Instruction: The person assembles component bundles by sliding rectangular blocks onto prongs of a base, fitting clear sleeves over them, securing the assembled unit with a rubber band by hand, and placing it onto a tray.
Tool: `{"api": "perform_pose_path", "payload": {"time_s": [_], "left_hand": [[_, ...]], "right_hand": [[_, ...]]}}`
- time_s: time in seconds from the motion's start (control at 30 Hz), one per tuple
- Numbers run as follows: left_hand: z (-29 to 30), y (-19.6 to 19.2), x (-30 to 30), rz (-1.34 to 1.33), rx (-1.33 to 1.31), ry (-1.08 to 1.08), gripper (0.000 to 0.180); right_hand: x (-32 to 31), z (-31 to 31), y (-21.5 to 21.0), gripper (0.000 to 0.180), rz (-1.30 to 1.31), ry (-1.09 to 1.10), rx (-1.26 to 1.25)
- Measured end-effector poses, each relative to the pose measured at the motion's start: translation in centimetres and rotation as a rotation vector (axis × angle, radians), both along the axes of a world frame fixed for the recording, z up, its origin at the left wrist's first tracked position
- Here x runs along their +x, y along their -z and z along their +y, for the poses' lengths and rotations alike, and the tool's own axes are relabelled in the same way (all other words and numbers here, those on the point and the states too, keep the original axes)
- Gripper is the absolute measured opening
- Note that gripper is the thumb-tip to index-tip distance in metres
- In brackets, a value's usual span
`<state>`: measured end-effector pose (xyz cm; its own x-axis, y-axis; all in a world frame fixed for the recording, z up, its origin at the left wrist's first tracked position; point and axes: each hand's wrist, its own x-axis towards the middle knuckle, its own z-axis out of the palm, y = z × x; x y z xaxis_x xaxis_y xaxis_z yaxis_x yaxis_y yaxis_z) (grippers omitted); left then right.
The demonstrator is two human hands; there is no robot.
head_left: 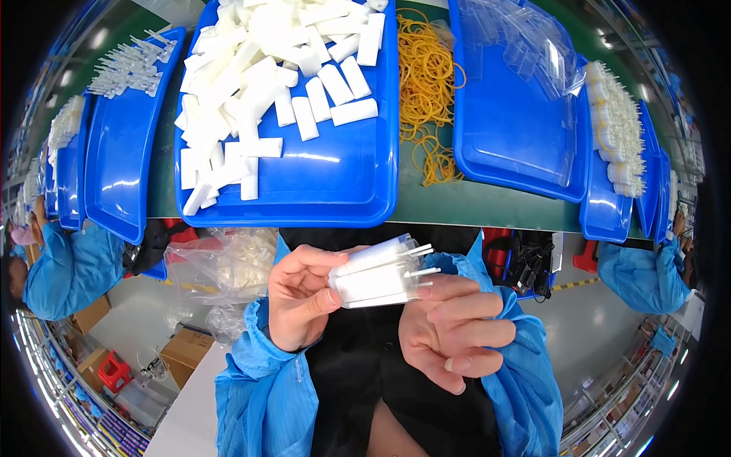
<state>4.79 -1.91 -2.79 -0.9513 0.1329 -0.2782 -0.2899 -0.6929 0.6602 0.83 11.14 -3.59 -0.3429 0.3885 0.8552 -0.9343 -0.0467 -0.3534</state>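
My left hand [298, 293] holds a small bundle of white blocks in clear plastic sleeves [373, 280], its thumb in front and its fingers behind. Thin white rods stick out of the bundle's right end. Against that end rests the index finger of my right hand [455, 327]. The other right fingers are loosely bent and apart, with the thumb pointing down, and nothing shows between them. Beyond my hands, a large blue tray [304, 206] carries a heap of loose white blocks [304, 118].
Yellow rubber bands [426, 76] lie on the green table [426, 206]. The right blue tray [518, 152] holds clear plastic sleeves [525, 38]; the left one [118, 175] holds white rods [133, 65]. Bundled pieces [613, 126] stack far right. People in blue sleeves are at both sides.
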Motion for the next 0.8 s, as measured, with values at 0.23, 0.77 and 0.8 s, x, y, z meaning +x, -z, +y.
{"api": "perform_pose_path", "payload": {"time_s": [0.23,0.77,0.8], "left_hand": [[-0.1,0.1,0.1,0.03,-0.046,0.032,0.043],[0.0,-0.1,0.1,0.076,-0.061,0.038,0.034],[-0.1,-0.1,0.2,0.074,-0.054,0.026,0.034]], "right_hand": [[0.3,-0.7,-0.1,0.031,0.109,-0.008,-0.061],[-0.4,1.2,-0.6,0.034,0.158,0.111,0.072],[-0.7,1.4,-0.7,0.034,0.145,0.124,0.05]]}}
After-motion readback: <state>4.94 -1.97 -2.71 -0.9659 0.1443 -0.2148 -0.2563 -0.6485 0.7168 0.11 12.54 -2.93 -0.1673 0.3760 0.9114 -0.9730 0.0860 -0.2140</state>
